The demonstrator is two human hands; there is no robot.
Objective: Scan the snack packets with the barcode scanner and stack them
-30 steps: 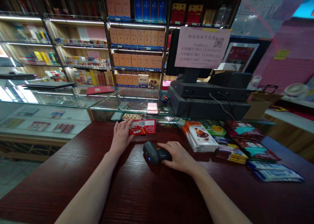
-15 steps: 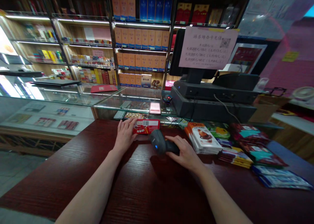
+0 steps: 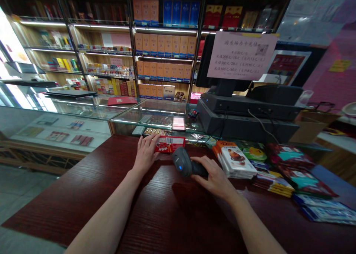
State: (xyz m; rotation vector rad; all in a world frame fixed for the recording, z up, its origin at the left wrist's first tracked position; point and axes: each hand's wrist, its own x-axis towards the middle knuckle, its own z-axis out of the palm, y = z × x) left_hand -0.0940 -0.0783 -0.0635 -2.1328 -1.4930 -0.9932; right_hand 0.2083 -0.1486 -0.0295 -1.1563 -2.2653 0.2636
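My left hand (image 3: 146,153) grips the left end of a red snack box (image 3: 172,142), tilted up so its white barcode strip faces me. In my right hand (image 3: 215,176) is a dark grey barcode scanner (image 3: 182,163), fingers wrapped round its handle. A blue light glows on the scanner's head, which sits just in front of the box's lower right corner. To the right of my right hand lies a stack of white and orange Dove chocolate packs (image 3: 236,159).
Several snack packets, including yellow-and-purple ones (image 3: 274,183) and blue-and-white ones (image 3: 324,208), lie along the right of the brown counter (image 3: 155,217). Behind stand a glass display case (image 3: 150,111) and a cash register (image 3: 244,115) with a paper sign (image 3: 241,55).
The whole view has shifted slightly, so things appear a little further right. Both hands keep their holds on the box and the scanner.
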